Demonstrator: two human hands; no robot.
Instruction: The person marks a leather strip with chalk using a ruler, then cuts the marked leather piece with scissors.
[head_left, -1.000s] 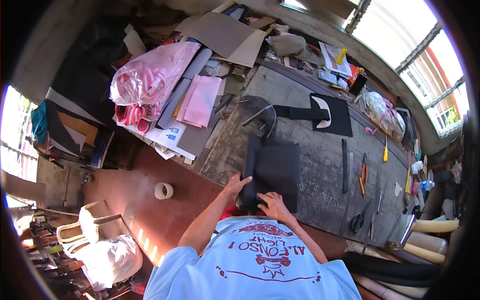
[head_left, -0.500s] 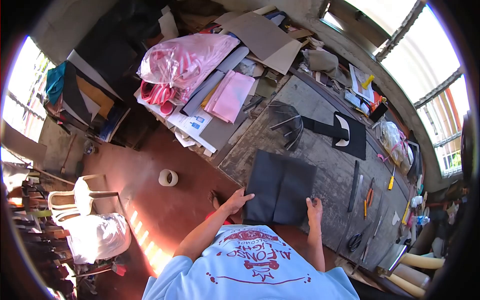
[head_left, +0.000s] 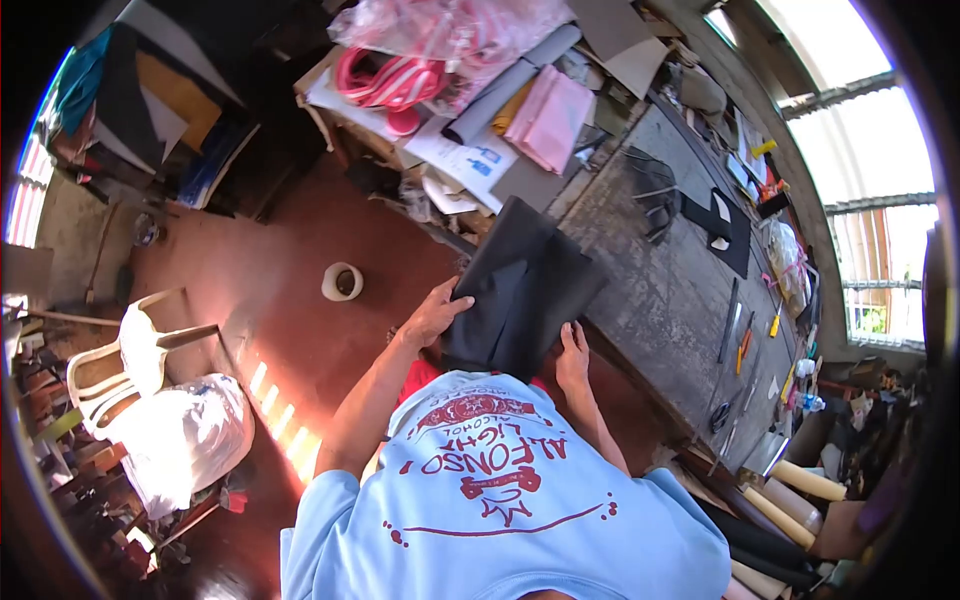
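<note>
A black sheet of leather-like material (head_left: 500, 300), bent along a crease down its middle, is held in front of my body. My left hand (head_left: 432, 314) is closed on its left edge, thumb on top. At the lower right edge, my right hand (head_left: 573, 360) pinches the sheet, its fingers partly hidden. The sheet's upper part reaches over the corner of the worn worktable (head_left: 660, 290). Farther along the table lie a black strip (head_left: 702, 218) and a black piece with a white curved shape (head_left: 735, 240).
Pink folded material (head_left: 550, 120) and pink bundles in plastic (head_left: 400, 75) crowd the table's left end. Screwdriver (head_left: 775, 325), pliers (head_left: 744, 345) and scissors (head_left: 719, 417) lie at right. A white bucket (head_left: 343, 282) and plastic chair (head_left: 140, 350) stand on the red floor.
My hands and the black sheet have moved left, partly off the table. The sheet is now bent more sharply at its crease. My view has turned and shifted left.
</note>
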